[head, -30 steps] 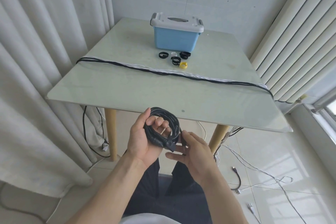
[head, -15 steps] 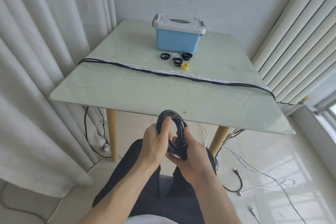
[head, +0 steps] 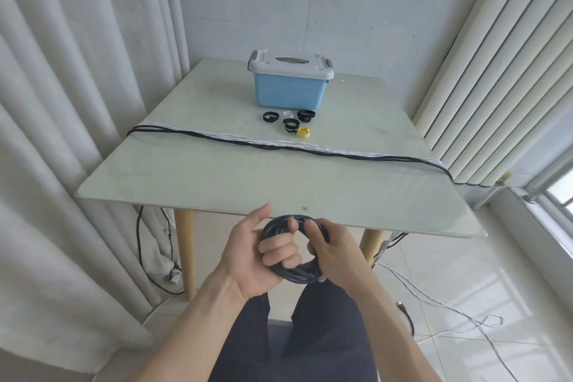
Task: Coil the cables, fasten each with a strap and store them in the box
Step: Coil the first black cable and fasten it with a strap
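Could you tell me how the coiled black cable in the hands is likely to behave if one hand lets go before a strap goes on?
The coiled black cable has no strap yet, so its loops would probably spring apart. Both the left hand and the right hand grip it, suggesting that it needs restraint. It looks flexible rather than stiff, and likely light for its bulk.

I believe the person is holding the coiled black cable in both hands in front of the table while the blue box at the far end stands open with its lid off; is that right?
Not quite: the head view shows the blue box closed, its white lid on top. The rest holds: the left hand and right hand both grip the coiled black cable in front of the table.
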Motion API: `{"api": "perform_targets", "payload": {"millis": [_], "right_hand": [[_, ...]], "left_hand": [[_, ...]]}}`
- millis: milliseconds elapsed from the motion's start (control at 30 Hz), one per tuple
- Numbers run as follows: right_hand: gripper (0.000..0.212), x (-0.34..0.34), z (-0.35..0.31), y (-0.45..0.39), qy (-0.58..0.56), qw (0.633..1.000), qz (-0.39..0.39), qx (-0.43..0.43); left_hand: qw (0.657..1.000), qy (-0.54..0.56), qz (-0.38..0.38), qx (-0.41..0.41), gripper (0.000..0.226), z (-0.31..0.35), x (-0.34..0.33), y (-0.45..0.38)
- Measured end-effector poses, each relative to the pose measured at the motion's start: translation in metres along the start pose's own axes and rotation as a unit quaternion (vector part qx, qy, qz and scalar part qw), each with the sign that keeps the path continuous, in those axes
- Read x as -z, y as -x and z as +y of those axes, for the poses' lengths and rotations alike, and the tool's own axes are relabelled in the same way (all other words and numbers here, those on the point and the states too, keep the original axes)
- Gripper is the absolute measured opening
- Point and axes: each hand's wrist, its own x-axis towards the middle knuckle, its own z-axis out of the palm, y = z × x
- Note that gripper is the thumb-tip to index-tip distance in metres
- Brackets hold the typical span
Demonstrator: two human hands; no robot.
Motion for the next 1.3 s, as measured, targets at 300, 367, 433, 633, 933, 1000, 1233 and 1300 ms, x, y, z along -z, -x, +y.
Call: {"api": "perform_targets", "payload": {"millis": [300,367,433,633,933,1000,1233,1300], "right_hand": [[0.030,0.015,-0.019,-0.031,0.060,0.996,-0.035,0.063],[0.038,0.025,-0.025,-0.043,0.064,0.995,-0.052,0.064],[0.044,0.038,-0.029,-0.059,0.027,0.997,-0.050,0.054],[0.013,0.069,-0.028,-0.126,0.119,0.991,0.025,0.058],[0.025,0.050,-0.033,-0.232,0.171,0.981,0.071,0.054],[0.027,0.038,-0.030,-0.252,0.142,0.985,0.072,0.058],[0.035,0.001,-0.017,-0.311,0.218,0.966,0.122,0.069],[0.031,-0.005,-0.014,-0.321,0.252,0.953,0.148,0.078]], "left_hand": [[0.984,-0.112,0.108,-0.083,0.048,0.018,-0.026,-0.017],[0.979,-0.134,0.113,-0.107,0.051,0.032,-0.032,-0.021],[0.972,-0.150,0.118,-0.133,0.056,0.049,-0.038,-0.025],[0.932,-0.231,0.152,-0.233,0.051,0.105,-0.044,-0.046],[0.869,-0.289,0.210,-0.343,0.053,0.151,-0.031,-0.097],[0.863,-0.282,0.227,-0.352,0.052,0.160,-0.027,-0.105],[0.858,-0.246,0.253,-0.373,0.047,0.200,-0.016,-0.138],[0.850,-0.235,0.265,-0.389,0.043,0.210,-0.016,-0.145]]}}
